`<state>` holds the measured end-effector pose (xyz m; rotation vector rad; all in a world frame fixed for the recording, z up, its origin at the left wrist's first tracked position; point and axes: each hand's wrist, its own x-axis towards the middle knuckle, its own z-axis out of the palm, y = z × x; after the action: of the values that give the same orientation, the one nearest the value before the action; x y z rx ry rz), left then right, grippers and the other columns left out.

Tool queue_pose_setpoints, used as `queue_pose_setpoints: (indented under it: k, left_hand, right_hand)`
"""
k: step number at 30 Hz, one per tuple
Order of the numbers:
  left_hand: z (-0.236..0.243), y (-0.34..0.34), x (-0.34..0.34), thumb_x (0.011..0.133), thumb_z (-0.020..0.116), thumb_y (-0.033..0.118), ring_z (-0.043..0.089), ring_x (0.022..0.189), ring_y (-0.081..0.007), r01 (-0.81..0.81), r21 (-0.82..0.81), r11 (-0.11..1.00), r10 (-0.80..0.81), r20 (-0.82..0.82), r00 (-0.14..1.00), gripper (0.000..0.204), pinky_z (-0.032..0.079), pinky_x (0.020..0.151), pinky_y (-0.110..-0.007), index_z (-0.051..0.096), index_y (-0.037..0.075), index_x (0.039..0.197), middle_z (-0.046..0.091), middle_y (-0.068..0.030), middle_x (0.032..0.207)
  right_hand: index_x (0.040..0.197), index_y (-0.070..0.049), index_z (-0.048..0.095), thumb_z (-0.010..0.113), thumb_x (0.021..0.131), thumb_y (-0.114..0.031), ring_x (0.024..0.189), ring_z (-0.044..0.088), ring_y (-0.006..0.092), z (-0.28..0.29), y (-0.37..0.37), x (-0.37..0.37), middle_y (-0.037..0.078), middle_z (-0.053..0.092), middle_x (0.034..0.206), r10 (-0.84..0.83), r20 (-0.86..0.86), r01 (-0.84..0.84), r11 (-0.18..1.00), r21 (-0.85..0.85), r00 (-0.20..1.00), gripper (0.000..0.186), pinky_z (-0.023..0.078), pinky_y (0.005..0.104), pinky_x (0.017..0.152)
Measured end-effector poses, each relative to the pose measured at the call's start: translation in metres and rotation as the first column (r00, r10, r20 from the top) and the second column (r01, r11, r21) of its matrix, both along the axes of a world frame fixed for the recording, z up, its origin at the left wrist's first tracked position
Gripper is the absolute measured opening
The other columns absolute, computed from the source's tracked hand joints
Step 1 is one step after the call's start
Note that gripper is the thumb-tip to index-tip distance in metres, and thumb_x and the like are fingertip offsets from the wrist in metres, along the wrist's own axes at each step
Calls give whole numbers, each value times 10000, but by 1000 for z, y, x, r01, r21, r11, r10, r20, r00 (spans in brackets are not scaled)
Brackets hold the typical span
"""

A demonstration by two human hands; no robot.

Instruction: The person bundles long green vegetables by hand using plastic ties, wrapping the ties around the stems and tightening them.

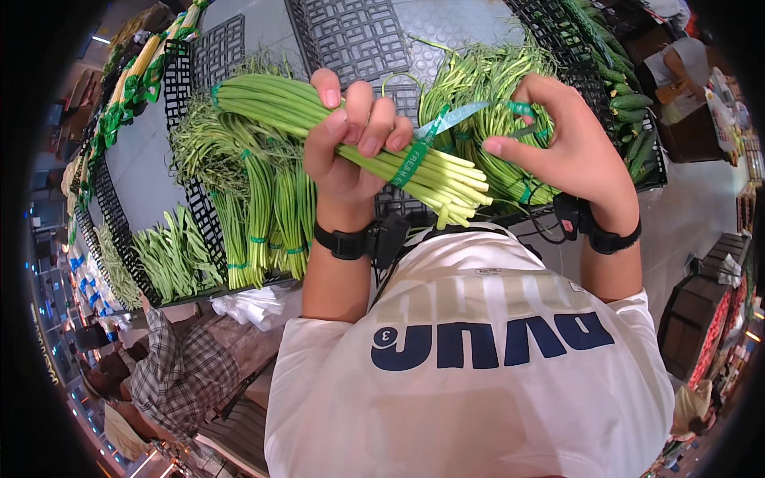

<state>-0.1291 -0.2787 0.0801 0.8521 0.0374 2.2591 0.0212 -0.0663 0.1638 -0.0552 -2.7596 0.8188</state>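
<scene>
My left hand [351, 139] is wrapped round a bunch of garlic scapes [267, 102], held slantwise above the crates with its pale cut ends toward the lower right. A green printed tape [413, 162] circles the bunch near those ends. From it a loose strip [464, 115] runs up toward my right hand [586, 147]. The right fingers are curled, with green tape at the index finger; the thumb stands apart from the fingertip. Below that hand lie more tied scapes [478, 88]. Under my left hand are bundles of thin green stalks [259, 219] with green bands.
Black plastic crates [351, 36] line the display. Green bean pods [175, 255] lie at the left, cucumbers [629, 102] at the far right. Clear plastic bags [247, 307] hang at the front edge. A person in a checked shirt [187, 366] is at the lower left.
</scene>
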Motion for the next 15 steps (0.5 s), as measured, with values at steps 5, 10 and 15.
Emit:
queue_pose_setpoints:
  k: [5, 10, 15]
  left_hand:
    - [-4, -5, 2, 1000, 533, 104, 528, 731, -107, 150, 110, 983, -157, 65, 985, 124, 471, 765, -359, 478, 171, 1090, 482, 34, 802]
    - [-5, -7, 4, 979, 581, 104, 550, 713, -100, 236, 167, 957, -253, 85, 964, 160, 494, 753, -365, 481, 172, 1084, 494, 43, 785]
    - [-17, -19, -3, 970, 614, 98, 567, 703, -98, 251, 89, 964, -257, 66, 964, 187, 508, 752, -370, 482, 178, 1076, 491, 48, 769]
  right_hand:
    - [791, 9, 620, 783, 856, -314, 669, 602, 377, -12, 8, -6, 176, 586, 662, 132, 92, -153, 948, 280, 987, 368, 460, 430, 615]
    - [759, -7, 601, 742, 876, -205, 687, 572, 357, -6, 17, -12, 134, 571, 711, 453, 320, -441, 890, -113, 832, 270, 442, 432, 696]
    - [742, -14, 639, 757, 847, -172, 671, 579, 336, 4, 21, -7, 105, 600, 711, 589, 324, -537, 808, -243, 740, 223, 448, 418, 704]
